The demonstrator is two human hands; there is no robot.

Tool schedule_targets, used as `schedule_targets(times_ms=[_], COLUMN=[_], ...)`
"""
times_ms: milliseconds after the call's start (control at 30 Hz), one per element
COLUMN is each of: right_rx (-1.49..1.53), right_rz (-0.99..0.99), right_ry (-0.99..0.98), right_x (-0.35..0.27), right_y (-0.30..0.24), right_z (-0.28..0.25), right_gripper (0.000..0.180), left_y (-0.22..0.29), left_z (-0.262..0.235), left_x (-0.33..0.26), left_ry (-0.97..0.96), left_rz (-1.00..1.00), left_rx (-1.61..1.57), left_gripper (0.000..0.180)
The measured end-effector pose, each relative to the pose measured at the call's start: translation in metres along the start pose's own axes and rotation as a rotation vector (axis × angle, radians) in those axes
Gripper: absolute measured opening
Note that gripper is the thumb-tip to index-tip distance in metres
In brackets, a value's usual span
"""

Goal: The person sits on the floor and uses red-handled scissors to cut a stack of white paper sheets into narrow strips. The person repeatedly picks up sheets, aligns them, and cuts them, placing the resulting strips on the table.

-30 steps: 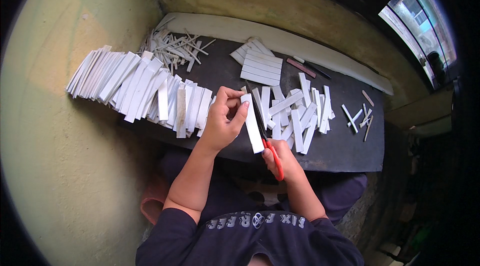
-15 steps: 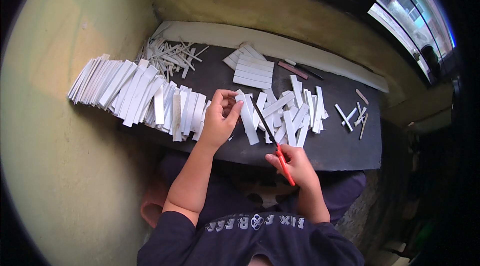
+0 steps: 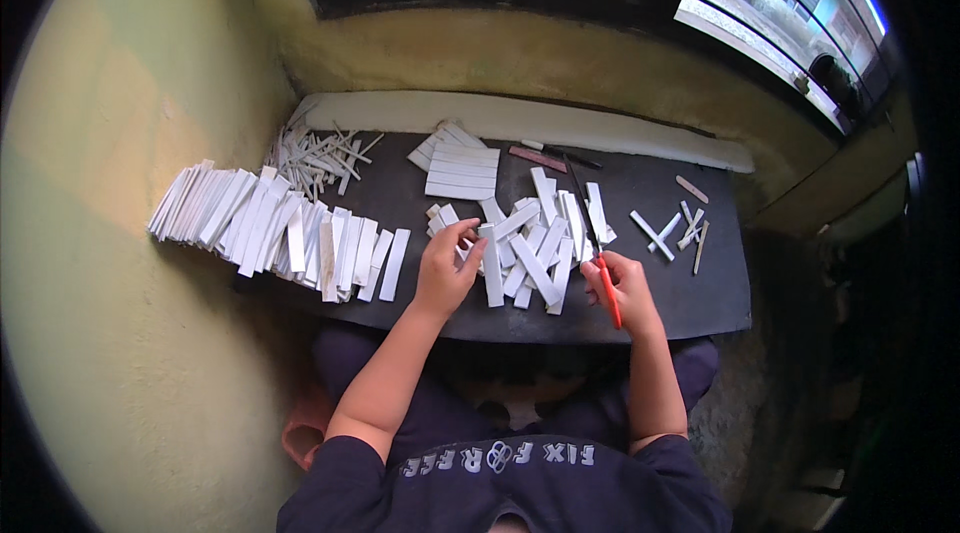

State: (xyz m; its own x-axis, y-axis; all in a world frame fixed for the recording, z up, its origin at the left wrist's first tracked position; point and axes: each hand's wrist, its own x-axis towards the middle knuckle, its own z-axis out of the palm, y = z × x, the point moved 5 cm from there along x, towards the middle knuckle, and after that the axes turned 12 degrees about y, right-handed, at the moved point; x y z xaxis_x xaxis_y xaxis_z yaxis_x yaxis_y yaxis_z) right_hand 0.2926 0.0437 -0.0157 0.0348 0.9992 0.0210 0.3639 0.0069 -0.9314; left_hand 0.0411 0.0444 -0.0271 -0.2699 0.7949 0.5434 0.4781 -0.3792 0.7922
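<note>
My left hand (image 3: 449, 268) is at the middle of the dark table, its thumb and fingertips pinching the upper end of a white flat strip (image 3: 492, 278). In my right hand (image 3: 622, 295) is a pair of red-handled scissors (image 3: 609, 291), seen nearly edge-on, the long dark blades pointing away from me. Those blades reach over the right side of a loose heap of white strips (image 3: 540, 258). To the left of my left hand, a long row of white strips (image 3: 250, 218) leans overlapping along the table, the closest piece lying slightly apart.
Thin white offcuts (image 3: 320, 155) are piled at the far left. Flat ribbed white panels (image 3: 462, 171) lie at the back, beside a reddish bar (image 3: 538, 158) and a dark pen-like stick (image 3: 575, 161). Several small sticks (image 3: 655, 233) lie at right. A wall and barred window stand behind the table (image 3: 700, 293).
The view has tilted up and shifted. My right hand and the scissors have moved right, away from my left hand. The strip in my left hand now stands straighter.
</note>
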Motion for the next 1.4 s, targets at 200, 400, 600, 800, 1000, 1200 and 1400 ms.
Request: schedule_targets(times_ms=[200,400,600,800,1000,1200,1400], right_rx=[0.262,0.546,0.55,0.538,0.527,0.542,0.511], right_rz=[-0.019,0.078,0.082,0.063,0.092,0.109,0.111], right_ry=[-0.006,0.078,0.061,0.07,0.104,0.105,0.111], right_x=[-0.003,-0.003,-0.002,-0.001,0.001,0.0,0.001], right_y=[0.029,0.044,0.043,0.045,0.05,0.047,0.045], right_z=[-0.002,-0.007,-0.007,-0.006,-0.008,-0.006,-0.008], right_gripper=[0.025,0.023,0.024,0.025,0.025,0.026,0.026], left_y=[-0.002,-0.007,0.002,0.003,0.011,-0.022,-0.05], left_z=[-0.019,0.013,0.05,0.077,0.076,0.032,0.023], left_x=[0.0,-0.034,-0.036,-0.036,-0.023,0.03,0.068], left_ry=[0.191,0.084,0.063,-0.039,-0.216,0.055,-0.06], left_rz=[-0.04,-0.205,-0.107,-0.092,-0.235,-0.256,-0.597], left_rx=[0.15,0.233,0.345,0.548,0.637,0.598,0.863], left_gripper=[0.044,0.074,0.074,0.06,0.058,0.047,0.064])
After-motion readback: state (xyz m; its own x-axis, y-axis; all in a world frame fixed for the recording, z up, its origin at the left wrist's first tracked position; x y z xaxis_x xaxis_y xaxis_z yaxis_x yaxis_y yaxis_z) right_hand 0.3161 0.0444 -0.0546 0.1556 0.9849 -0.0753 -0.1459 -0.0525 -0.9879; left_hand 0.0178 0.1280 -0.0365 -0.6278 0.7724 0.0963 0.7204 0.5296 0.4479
